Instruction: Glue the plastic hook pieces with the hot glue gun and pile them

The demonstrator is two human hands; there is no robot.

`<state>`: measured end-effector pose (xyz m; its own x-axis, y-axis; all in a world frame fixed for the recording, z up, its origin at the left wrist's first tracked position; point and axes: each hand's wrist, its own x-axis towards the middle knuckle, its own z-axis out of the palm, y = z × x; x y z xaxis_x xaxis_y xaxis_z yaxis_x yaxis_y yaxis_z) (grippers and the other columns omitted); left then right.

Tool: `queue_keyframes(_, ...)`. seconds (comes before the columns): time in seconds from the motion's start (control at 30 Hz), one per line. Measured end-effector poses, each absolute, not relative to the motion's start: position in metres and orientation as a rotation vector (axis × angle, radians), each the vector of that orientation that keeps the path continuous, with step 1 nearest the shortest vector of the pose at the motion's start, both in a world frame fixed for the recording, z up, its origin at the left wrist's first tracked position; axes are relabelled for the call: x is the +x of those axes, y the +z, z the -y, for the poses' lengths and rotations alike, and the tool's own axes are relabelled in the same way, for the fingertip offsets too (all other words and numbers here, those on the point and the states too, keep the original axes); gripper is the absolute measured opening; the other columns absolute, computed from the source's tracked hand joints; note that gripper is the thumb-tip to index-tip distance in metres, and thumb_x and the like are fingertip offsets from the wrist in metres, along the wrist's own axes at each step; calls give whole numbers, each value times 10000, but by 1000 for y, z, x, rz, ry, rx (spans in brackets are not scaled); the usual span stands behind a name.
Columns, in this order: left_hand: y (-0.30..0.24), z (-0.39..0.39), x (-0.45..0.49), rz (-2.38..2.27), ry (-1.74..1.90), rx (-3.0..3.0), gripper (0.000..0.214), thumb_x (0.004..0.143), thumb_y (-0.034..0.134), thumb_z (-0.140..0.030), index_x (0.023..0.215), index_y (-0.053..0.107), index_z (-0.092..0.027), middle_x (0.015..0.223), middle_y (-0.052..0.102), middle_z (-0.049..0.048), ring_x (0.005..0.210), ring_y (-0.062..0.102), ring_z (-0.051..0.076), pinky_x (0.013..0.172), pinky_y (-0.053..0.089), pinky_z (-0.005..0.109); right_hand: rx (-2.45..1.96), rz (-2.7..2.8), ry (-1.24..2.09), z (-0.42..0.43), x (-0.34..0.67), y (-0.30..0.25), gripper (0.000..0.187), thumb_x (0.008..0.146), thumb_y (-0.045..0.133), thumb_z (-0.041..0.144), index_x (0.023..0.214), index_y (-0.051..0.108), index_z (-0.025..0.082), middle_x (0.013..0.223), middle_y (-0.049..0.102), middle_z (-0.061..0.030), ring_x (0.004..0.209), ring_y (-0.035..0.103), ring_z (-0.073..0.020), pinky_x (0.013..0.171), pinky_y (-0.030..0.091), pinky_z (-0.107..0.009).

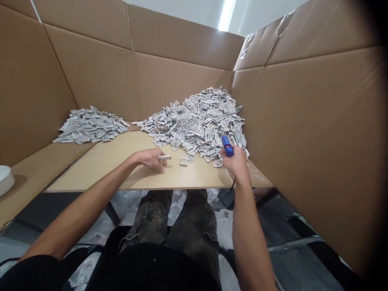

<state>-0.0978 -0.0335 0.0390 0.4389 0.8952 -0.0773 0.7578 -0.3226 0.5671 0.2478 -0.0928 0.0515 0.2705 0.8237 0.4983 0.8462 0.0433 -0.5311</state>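
Observation:
My left hand (154, 159) is above the front of the wooden board, its fingers closed on a small pale slotted piece (165, 157). In my right hand (235, 161) is a blue handheld tool (227, 146) with a bit of red on it; a dark cord hangs below this hand. What kind of tool it is I cannot tell. A large heap of grey-white slotted pieces (197, 117) rises just beyond both hands. One loose slotted piece (183, 161) lies on the board between them.
Tall cardboard walls (182, 72) enclose the wooden board (106, 161) at the back and sides. A smaller pile of similar pieces (93, 125) sits at the back left. At the left edge stands a white bowl (5, 179). My legs are under the board's front edge.

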Motion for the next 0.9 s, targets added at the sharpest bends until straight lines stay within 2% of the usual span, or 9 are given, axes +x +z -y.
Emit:
queue_keyframes(0.07,44,42,-94,-1354,179,2214,206,554,802,-262,752,775,-212,636,669,-4,627,583,183,592,378,267,-1737,1554,-19,94,241,53,171,863,600,327,924,698,200,821,700,-79,763,595,-243,721,416,-317)
queue_keyframes(0.2,45,47,-87,-1378,139,2240,87,568,724,-188,654,727,-205,651,688,17,655,604,196,626,398,281,-1734,1571,13,96,235,55,122,848,600,312,872,665,211,782,668,-62,738,574,-231,698,385,-318)
queue_keyframes(0.3,42,44,-83,-1324,178,2244,52,612,722,-215,658,721,-192,645,676,24,636,590,192,614,392,289,-1671,1589,71,95,231,54,101,836,602,311,839,640,217,753,648,-42,721,567,-220,682,379,-314)
queue_keyframes(0.43,34,40,-68,-1141,473,2162,204,725,747,-369,739,753,-166,694,681,41,649,582,179,620,409,287,-1419,1673,354,95,218,50,174,803,668,381,816,629,211,782,675,-27,721,593,-198,701,428,-302)
queue_keyframes(0.53,31,40,-48,-1004,673,2049,277,729,795,-424,803,784,-157,785,724,66,731,612,186,681,455,295,-1244,1743,570,98,205,49,279,771,742,452,854,664,198,842,712,-32,767,624,-196,744,469,-304)
queue_keyframes(0.6,30,41,-35,-934,753,1988,312,708,831,-443,795,775,-149,768,713,60,726,601,176,685,454,293,-1196,1805,624,99,196,48,316,762,767,482,850,665,195,814,700,-20,745,605,-185,719,463,-298)
queue_keyframes(0.77,28,41,-18,-777,841,1862,421,690,888,-508,775,720,-132,647,586,-9,613,484,113,621,388,260,-1208,1808,473,94,188,40,248,778,729,426,780,598,215,729,627,-3,683,543,-179,641,402,-292)
queue_keyframes(0.9,20,42,-17,-666,808,1810,389,714,899,-467,784,715,-132,695,611,11,641,501,116,631,390,260,-1349,1667,179,85,195,34,148,773,669,327,755,551,238,683,602,-12,652,534,-194,657,394,-320)
